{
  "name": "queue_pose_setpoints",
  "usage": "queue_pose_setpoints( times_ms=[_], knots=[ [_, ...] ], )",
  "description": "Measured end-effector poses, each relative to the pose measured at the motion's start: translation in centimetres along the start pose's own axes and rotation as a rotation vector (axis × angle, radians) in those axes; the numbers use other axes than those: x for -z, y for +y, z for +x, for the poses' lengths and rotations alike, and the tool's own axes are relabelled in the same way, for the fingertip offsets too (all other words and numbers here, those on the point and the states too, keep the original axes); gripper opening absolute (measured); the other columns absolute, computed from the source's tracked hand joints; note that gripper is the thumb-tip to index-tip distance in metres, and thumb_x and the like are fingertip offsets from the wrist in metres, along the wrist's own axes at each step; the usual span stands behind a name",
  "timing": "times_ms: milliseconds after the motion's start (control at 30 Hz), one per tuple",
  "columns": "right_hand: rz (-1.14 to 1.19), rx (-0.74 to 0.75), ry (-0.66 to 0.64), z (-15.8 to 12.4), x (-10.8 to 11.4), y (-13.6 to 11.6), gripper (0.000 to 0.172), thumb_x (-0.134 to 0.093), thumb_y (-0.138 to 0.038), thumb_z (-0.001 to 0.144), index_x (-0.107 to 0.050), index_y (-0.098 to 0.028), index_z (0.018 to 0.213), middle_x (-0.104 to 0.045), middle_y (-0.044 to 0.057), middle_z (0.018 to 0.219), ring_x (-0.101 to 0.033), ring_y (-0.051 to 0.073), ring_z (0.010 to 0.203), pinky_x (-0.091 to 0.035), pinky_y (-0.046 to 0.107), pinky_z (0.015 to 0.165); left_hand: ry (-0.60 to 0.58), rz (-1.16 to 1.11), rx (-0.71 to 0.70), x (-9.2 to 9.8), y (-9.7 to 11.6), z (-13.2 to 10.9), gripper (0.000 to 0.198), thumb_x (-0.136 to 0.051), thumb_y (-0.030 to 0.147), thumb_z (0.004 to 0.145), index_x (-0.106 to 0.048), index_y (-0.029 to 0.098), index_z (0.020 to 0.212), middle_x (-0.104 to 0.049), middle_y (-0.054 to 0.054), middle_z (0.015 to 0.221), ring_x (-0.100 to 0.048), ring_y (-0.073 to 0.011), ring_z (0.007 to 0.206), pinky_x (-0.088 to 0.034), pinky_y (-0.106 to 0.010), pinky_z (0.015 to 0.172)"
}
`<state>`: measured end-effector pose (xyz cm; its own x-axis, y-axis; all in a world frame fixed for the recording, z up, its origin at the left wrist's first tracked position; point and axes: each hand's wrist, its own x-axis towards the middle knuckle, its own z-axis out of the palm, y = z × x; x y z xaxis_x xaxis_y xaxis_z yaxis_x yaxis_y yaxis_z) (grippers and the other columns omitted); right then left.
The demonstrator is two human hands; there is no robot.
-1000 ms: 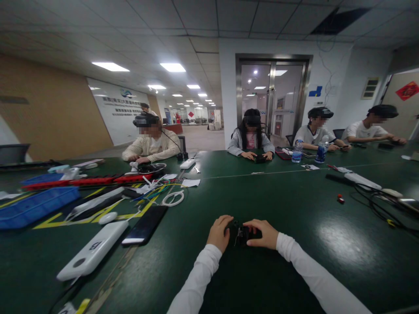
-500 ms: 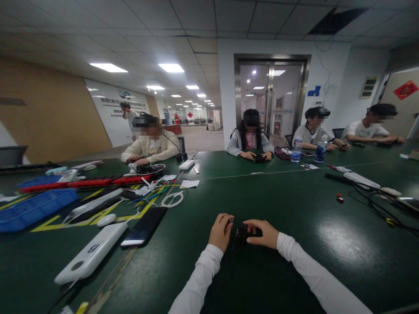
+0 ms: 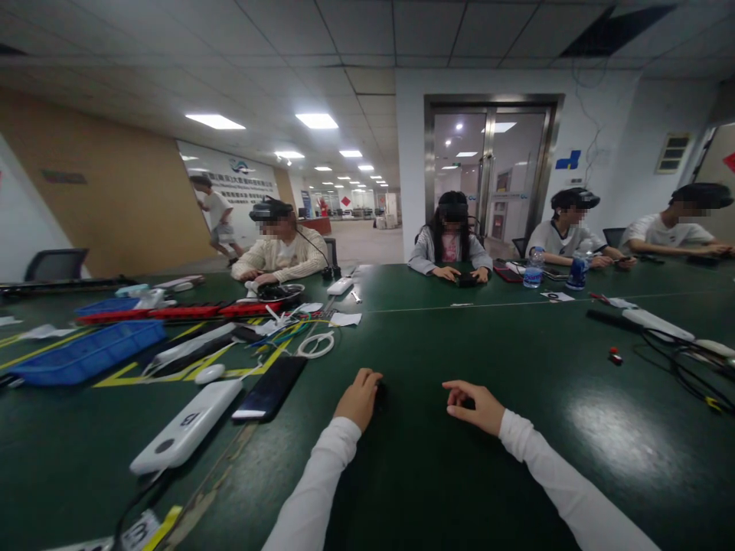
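My left hand [image 3: 357, 399] is low over the green table, its fingers curled round the left side of a small black object [image 3: 380, 396]. Most of that object is covered by the hand or blends into the dark tabletop, so I cannot make out its kind. To the right, apart from it, is my right hand [image 3: 479, 407]. Its index finger points left and the thumb stands off from the bent fingers. Nothing clear shows in its grip. Bare tabletop lies between both hands.
Left of my hands lie a black phone [image 3: 269, 390], a white power bank [image 3: 187, 427], a coiled white cable [image 3: 315, 345] and a blue tray [image 3: 92, 353]. At right are a small red-and-black item [image 3: 615, 357] and black cables [image 3: 683, 375]. Several people wearing headsets sit across the table [image 3: 402, 337].
My hands have drawn apart. The black object that was between them is now at my left hand, further left. The view has turned slightly left, and a person behind has walked left.
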<state>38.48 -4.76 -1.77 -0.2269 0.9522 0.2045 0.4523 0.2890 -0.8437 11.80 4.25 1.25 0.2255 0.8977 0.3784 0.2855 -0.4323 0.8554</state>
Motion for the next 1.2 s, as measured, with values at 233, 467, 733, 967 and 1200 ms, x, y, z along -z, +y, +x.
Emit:
queue_pose_setpoints(
  times_ms=[233,467,733,967,1200],
  knots=[
    [-0.005,-0.013,-0.026,-0.2,0.0,-0.1,0.043,-0.055,-0.035,0.076,-0.043,-0.021,0.115,-0.056,0.003,0.092,-0.054,0.015,0.080,-0.045,0.033,0.074,0.427,0.114,0.122,8.6,-2.8,1.0,0.024,-0.056,0.002,0.053,-0.060,0.022,0.065,-0.052,-0.002,0.079,-0.053,-0.0182,0.081,-0.038,-0.029,0.085],
    [-0.022,-0.045,-0.051,-0.4,-0.1,-0.1,0.043,-0.053,-0.036,0.077,-0.042,-0.021,0.115,-0.056,0.003,0.094,-0.053,0.016,0.083,-0.045,0.033,0.076,0.714,-0.099,0.250,10.5,-5.0,1.4,0.026,-0.065,0.011,0.049,-0.059,0.017,0.073,-0.057,0.002,0.063,-0.054,-0.0124,0.061,-0.044,-0.031,0.073],
    [-0.025,-0.030,-0.042,-0.5,-0.3,0.2,0.041,-0.054,-0.035,0.077,-0.044,-0.020,0.114,-0.056,0.002,0.092,-0.054,0.016,0.081,-0.045,0.032,0.075,0.790,-0.621,0.362,11.1,-5.8,1.3,0.020,-0.064,0.005,0.054,-0.052,0.013,0.067,-0.060,0.000,0.061,-0.057,-0.0090,0.054,-0.046,-0.024,0.059],
    [-0.045,-0.042,-0.053,-0.5,-0.3,0.2,0.039,-0.053,-0.034,0.077,-0.044,-0.021,0.113,-0.056,0.002,0.093,-0.053,0.016,0.082,-0.045,0.033,0.076,0.746,-0.816,0.377,11.0,-4.3,0.8,0.019,-0.059,0.002,0.059,-0.045,0.015,0.062,-0.064,-0.002,0.063,-0.059,-0.0097,0.057,-0.046,-0.022,0.057],
    [-0.049,-0.029,-0.057,-0.5,-0.3,0.4,0.038,-0.053,-0.033,0.078,-0.045,-0.020,0.112,-0.056,0.002,0.093,-0.053,0.015,0.083,-0.045,0.032,0.076,0.684,-0.980,0.443,11.5,-4.0,0.7,0.010,-0.051,0.004,0.063,-0.050,0.014,0.065,-0.064,-0.005,0.073,-0.059,-0.0095,0.061,-0.048,-0.019,0.052]
  ],
)
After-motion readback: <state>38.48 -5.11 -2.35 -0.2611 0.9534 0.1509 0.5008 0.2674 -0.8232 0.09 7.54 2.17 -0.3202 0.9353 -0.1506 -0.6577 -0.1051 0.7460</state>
